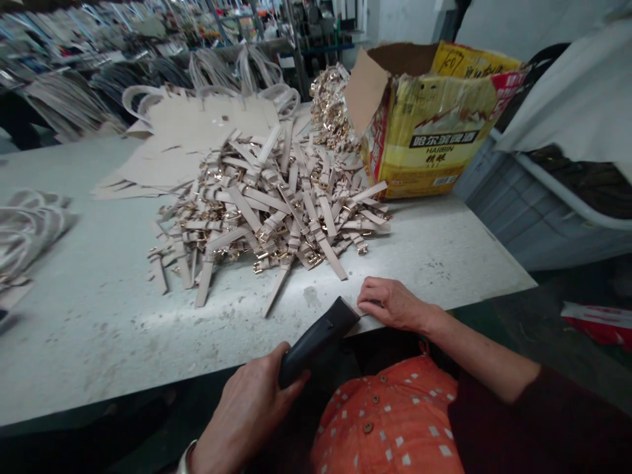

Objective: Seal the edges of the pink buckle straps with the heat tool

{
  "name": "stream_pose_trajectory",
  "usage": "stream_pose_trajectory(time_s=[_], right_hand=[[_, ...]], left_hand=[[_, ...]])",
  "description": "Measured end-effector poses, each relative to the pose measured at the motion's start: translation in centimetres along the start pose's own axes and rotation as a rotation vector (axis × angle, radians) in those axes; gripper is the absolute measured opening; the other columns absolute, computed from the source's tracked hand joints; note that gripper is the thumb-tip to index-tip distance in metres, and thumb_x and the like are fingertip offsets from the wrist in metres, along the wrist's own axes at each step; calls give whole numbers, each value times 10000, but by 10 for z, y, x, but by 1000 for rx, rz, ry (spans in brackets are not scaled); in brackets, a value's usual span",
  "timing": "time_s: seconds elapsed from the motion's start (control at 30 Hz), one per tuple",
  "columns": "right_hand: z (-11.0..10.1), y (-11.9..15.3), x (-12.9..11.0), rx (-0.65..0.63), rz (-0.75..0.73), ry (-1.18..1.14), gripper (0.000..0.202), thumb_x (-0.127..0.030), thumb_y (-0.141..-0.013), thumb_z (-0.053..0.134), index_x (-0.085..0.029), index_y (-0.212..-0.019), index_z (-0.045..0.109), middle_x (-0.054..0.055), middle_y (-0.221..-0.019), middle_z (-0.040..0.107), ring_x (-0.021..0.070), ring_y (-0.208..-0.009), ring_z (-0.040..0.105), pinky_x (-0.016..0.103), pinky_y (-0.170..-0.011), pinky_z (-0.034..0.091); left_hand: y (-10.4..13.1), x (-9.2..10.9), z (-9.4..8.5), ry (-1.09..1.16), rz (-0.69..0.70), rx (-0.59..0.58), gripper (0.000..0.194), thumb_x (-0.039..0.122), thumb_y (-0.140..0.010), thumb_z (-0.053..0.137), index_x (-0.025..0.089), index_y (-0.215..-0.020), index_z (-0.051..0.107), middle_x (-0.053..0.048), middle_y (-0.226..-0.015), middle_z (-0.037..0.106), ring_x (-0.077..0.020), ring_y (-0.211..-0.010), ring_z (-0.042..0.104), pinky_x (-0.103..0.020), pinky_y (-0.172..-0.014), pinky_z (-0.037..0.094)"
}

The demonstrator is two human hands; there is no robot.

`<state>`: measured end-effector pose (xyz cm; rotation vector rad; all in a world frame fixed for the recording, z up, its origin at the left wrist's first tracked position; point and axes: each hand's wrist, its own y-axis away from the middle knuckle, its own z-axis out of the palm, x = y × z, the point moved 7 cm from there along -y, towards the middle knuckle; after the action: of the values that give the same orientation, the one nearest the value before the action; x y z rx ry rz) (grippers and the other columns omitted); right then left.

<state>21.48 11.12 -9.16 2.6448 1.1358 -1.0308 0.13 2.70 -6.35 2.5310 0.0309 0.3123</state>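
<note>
Head view: from the wearer's head, forward and down
Shirt [390, 421]: very close, near side
Left hand [249, 395], right hand [392, 304]: close
Table [123, 329]: seen from above, over its near edge
Box [434, 138]: farther, right

Pale, spotted table [123, 349] with buckle straps [276, 204], cream panels [172, 141], looped strips [29, 230] and a yellow box [434, 141].
</note>
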Motion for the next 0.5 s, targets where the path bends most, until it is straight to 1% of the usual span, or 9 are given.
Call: stream_pose_trajectory(time_s=[0.07,0.17,0.23,0.33,0.4,0.5], right_hand=[[-1,2,-2,-29,-13,-6,94,-157,-836,562,-176,-884,641,31,-864,570,140,-791,542,241,-705,403],[-2,6,-5,-61,-19,5,207,-132,-746,631,-182,-947,635,31,-889,558,154,-818,535,247,-720,410],[-2,8,-6,-55,-7,11,231,-143,-734,646,-180,-961,631,34,-891,556,161,-824,533,254,-725,412],[-6,10,-4,-18,4,21,184,-147,-767,612,-172,-949,629,41,-883,563,162,-821,536,260,-728,413],[-17,12,5,23,27,41,182,-137,-773,589,-170,-947,629,42,-882,569,158,-802,539,260,-720,416],[-50,18,37,110,116,109,196,-146,-761,577,-171,-945,639,43,-891,581,154,-764,545,262,-703,422]], left_hand=[[-4,5,0,30,16,18,263,434,-801,464,238,-936,576,-34,-811,690,-183,-751,639,-233,-614,350],[-7,5,0,55,8,44,257,422,-794,482,240,-947,579,-30,-812,693,-182,-757,643,-231,-615,355],[-5,0,1,58,-8,53,267,433,-797,476,247,-957,579,-24,-799,693,-184,-745,644,-233,-610,355],[2,-15,1,47,-71,56,284,450,-804,456,249,-962,579,-24,-796,694,-195,-758,650,-238,-619,364],[7,-23,0,50,-105,54,291,459,-809,442,252,-958,581,-26,-816,696,-203,-788,652,-241,-637,374],[16,-31,-1,74,-145,54,285,464,-815,428,260,-942,581,-16,-826,697,-204,-805,653,-239,-649,380]])
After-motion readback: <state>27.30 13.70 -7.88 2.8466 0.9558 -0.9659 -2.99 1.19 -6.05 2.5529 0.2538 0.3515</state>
